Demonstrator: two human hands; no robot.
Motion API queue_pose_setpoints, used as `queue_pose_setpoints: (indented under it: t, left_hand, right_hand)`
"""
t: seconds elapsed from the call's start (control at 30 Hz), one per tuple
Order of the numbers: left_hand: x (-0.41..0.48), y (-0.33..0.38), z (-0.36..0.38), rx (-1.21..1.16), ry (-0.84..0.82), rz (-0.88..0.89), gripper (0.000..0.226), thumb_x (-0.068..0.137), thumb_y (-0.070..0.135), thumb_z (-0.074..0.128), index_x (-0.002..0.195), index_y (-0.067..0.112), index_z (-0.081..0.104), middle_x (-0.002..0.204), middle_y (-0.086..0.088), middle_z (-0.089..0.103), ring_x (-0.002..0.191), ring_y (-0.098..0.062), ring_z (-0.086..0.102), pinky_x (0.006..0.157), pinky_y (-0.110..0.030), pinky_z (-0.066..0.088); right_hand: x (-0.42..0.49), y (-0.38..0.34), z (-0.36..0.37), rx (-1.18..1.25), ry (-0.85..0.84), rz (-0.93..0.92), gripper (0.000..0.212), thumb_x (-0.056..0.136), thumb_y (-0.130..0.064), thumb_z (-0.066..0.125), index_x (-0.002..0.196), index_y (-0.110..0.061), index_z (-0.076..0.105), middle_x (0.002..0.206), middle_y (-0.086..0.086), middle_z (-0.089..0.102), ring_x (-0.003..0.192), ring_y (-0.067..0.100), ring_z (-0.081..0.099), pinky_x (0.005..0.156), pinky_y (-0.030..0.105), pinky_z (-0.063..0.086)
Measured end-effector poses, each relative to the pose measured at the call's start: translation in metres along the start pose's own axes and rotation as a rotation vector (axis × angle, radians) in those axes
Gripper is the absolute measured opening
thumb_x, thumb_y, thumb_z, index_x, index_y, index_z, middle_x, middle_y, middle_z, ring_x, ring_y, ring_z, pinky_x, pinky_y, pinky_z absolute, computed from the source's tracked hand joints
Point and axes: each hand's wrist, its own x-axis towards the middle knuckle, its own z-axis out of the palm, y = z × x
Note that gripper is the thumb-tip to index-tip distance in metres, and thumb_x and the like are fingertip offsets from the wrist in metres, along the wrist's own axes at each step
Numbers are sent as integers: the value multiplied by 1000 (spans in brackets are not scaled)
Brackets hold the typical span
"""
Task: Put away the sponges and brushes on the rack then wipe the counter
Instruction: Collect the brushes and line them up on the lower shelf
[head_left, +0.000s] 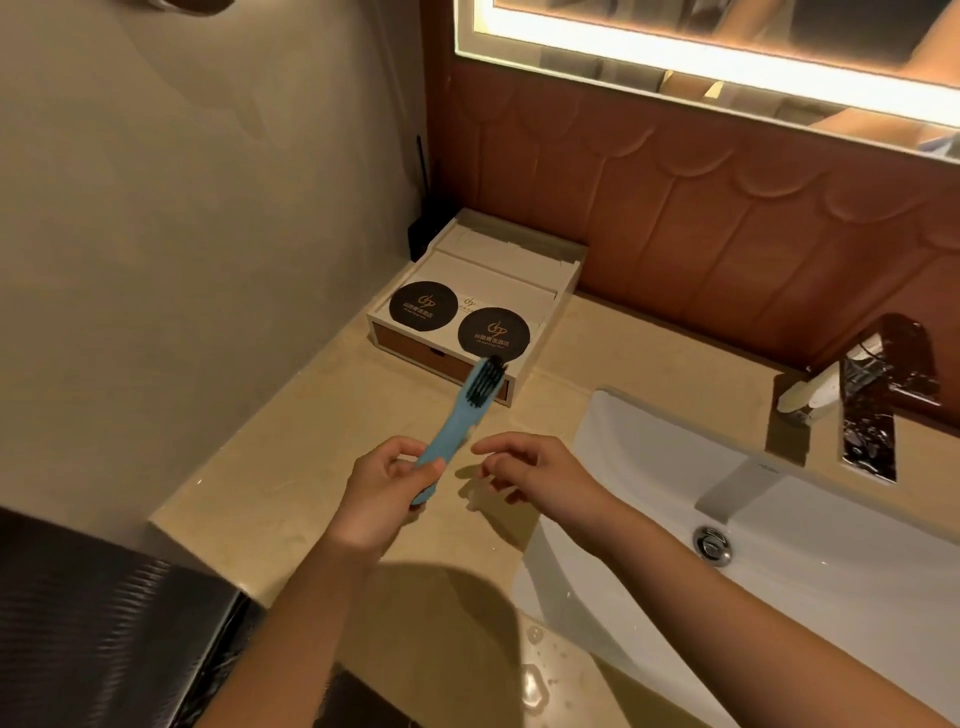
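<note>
Light-blue plastic brush with dark bristles (453, 431) is held above the beige polished stone surface (270, 467), bristle head pointed to 1 o'clock. Low end of the handle is gripped by the left hand (387, 483), fingers and thumb wrapped round it. Right hand (524, 470) sits just beside at 3 o'clock, fingers loosely curled, nothing held. Brush is judged light and stiff, with a smooth handle that may be slick if wet; mid-handle grip is advised, clear of the bristles. White boxy tray (498, 244) with two black round coasters (423, 306) lies at 12 o'clock. Glossy white ceramic basin (649, 431) is seen at 3 o'clock. No rack is seen.
</note>
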Motion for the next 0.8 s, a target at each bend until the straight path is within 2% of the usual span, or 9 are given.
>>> queue_pose_setpoints:
  t: [0.1,0.2,0.37,0.47,0.57,0.8]
  left_hand:
    - [-20,8,16,67,-122,54,9,85,3,63,81,10,59,56,0,49,49,-9,48,48,-18,39]
    - [-34,18,38,106,-201,102,7,84,-2,62,85,5,59,55,1,44,39,1,44,41,-10,36]
    - [-50,29,83,269,-330,214,6,84,0,63,84,4,59,61,0,45,40,2,43,44,-12,36]
    - [-57,31,110,414,-412,324,11,81,10,68,81,8,58,61,4,48,46,0,43,55,-22,39]
    - [-69,31,140,508,-460,402,17,79,14,70,80,10,54,62,6,46,54,-9,42,58,-28,40]
    - [-106,41,196,674,-538,658,21,81,26,68,76,25,48,65,11,47,59,-4,43,55,-19,34]
  right_hand:
    - [-26,6,-23,95,114,72,17,94,-15,49,103,-14,64,83,-1,66,69,10,57,62,19,44]
    - [-51,15,-40,131,166,164,21,93,-26,53,103,-13,66,89,2,69,72,13,61,69,24,47]
    - [-90,27,-56,235,253,181,23,92,-32,55,100,-14,67,95,2,72,77,13,63,71,26,47]
    - [-109,33,-67,293,353,169,28,91,-32,56,99,-9,69,95,0,72,73,11,59,64,24,43]
    - [-130,41,-81,385,482,148,28,90,-31,58,97,-7,70,88,-2,71,68,10,56,57,23,38]
    - [-169,63,-114,544,671,127,24,88,-26,61,99,-5,67,82,1,69,68,10,58,57,23,41]
